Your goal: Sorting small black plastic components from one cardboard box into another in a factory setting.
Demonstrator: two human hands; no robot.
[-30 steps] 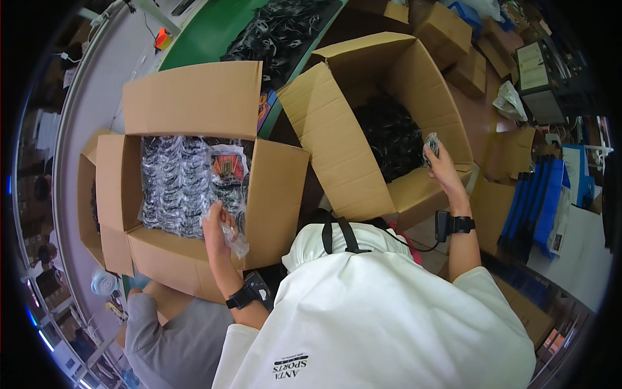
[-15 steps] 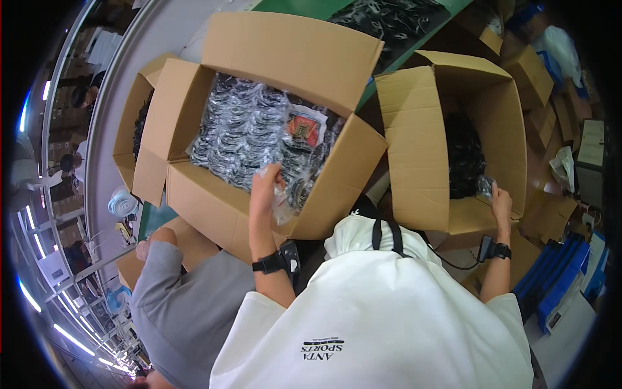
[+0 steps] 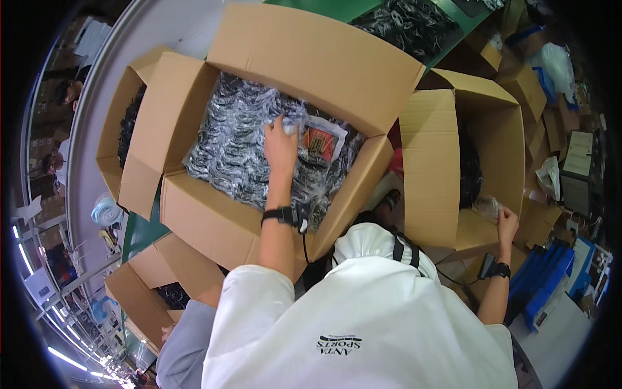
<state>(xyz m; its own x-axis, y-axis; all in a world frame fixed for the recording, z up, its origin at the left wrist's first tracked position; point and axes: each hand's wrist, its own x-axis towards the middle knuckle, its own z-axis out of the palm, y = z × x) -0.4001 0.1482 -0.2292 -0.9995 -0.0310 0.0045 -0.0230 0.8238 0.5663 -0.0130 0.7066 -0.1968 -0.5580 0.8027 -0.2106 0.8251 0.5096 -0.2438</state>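
Observation:
A large open carton (image 3: 207, 211) in front of me holds rows of dark items in clear plastic bags (image 3: 233, 139). My left hand (image 3: 281, 149) reaches into it, fingers bent and closed on a clear bag on top of the rows; the fingertips are partly hidden. A red printed packet (image 3: 322, 141) lies just right of that hand. At the right, my right hand (image 3: 507, 225) pinches a crumpled clear plastic bag (image 3: 487, 207) at the near edge of a second open carton (image 3: 427, 175), which holds a dark heap (image 3: 470, 172).
A co-worker's grey sleeve (image 3: 194, 347) is close at my left, beside a smaller carton (image 3: 139, 295). Another carton (image 3: 113, 139) stands farther left. Black items (image 3: 408, 26) lie on the green table at the back. Blue folders (image 3: 541, 279) stand at the right.
My left hand has moved farther into the large carton, away from me. My right hand has shifted slightly down with the clear bag. The co-worker's arm has moved lower, uncovering the smaller carton.

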